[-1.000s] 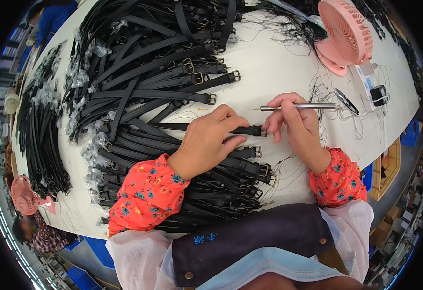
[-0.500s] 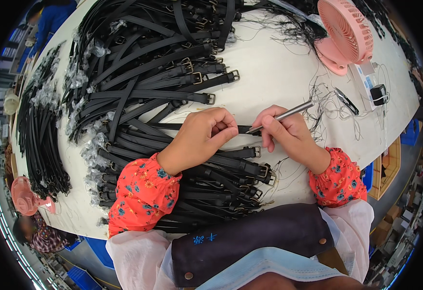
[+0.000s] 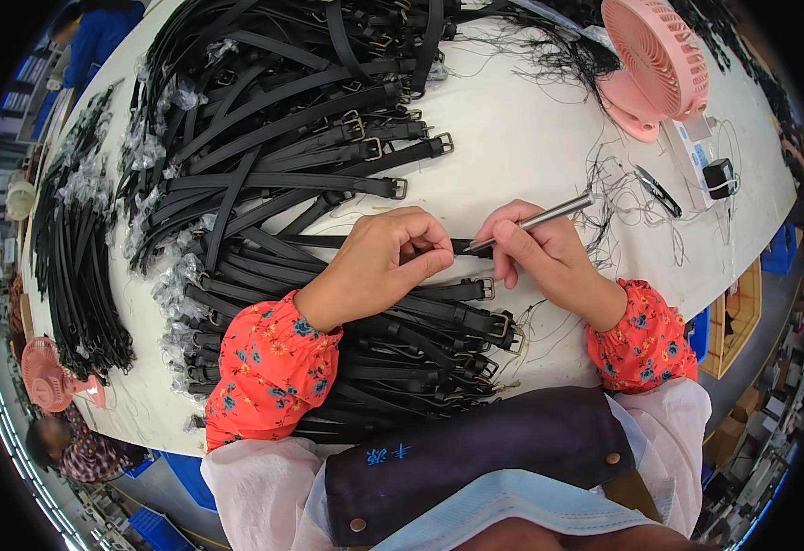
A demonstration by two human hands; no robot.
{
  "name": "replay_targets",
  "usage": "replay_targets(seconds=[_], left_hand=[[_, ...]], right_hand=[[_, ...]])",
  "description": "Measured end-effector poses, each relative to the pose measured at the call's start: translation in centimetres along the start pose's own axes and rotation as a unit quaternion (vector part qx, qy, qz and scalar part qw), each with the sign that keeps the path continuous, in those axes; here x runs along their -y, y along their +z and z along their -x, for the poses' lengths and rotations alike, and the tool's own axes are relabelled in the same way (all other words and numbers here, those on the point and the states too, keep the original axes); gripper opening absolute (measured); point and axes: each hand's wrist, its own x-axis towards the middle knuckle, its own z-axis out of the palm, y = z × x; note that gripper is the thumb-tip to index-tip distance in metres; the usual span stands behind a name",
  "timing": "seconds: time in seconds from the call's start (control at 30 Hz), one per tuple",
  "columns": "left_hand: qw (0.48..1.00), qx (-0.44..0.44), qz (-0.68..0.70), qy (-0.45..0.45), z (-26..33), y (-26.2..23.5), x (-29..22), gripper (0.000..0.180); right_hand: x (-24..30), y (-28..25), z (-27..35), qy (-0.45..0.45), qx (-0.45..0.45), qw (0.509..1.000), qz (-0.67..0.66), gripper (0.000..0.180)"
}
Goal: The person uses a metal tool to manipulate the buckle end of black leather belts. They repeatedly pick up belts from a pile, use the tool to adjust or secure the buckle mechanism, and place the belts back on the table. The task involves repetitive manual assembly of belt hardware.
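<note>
My right hand [image 3: 542,250] is closed round a slim silver metal pen-like tool [image 3: 556,212], its thin tip slanting down to the left. That tip meets the end of a black belt [image 3: 462,245], just right of my left fingers. With thumb and fingertips pinched together, my left hand [image 3: 385,262] grips this belt; the strap runs on leftward behind the hand. What the tip touches is too small to make out. Under and around my left hand lie several black belts [image 3: 448,312] with metal buckles, their ends pointing right.
A larger heap of black belts [image 3: 301,101] covers the table's far left, with clear plastic wrap [image 3: 180,285] along it. At right stand a pink fan [image 3: 655,64], a white power strip [image 3: 691,165] and black thread snips [image 3: 658,191]. Loose threads [image 3: 604,193] lie nearby.
Both hands keep nearly the same place and grip. The tool in my right hand has shifted very slightly; the belts lie as before.
</note>
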Motion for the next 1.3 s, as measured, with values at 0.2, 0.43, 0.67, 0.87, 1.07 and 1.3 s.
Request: replay_targets(seconds=[0.2,0.43,0.67,0.87,1.07,1.3], left_hand=[[1.0,0.003,0.006,-0.012,0.0,0.0,-0.1,0.009],[0.998,0.055,-0.031,0.023,0.2,-0.8,-0.4,0.017],[0.982,-0.09,-0.145,0.075,-0.2,1.7,-0.5,0.014],[0.984,-0.094,-0.12,0.091,-0.4,1.5,0.2,0.007],[0.993,-0.06,-0.077,0.061,-0.1,1.0,0.1,0.005],[0.994,-0.054,-0.073,0.056,-0.1,0.9,0.0,0.005]], right_hand=[[0.0,0.0,0.0,0.001,0.003,1.0,0.007,0.038],[0.0,-0.1,0.1,0.002,-0.015,1.0,0.003,0.039],[0.0,0.0,-0.1,-0.009,-0.029,1.0,0.0,0.038],[-0.2,0.0,0.0,-0.002,-0.019,1.0,-0.007,0.036],[-0.3,0.1,-0.1,-0.009,-0.013,1.0,0.001,0.036],[-0.3,0.1,-0.1,-0.01,-0.011,1.0,0.003,0.037]])
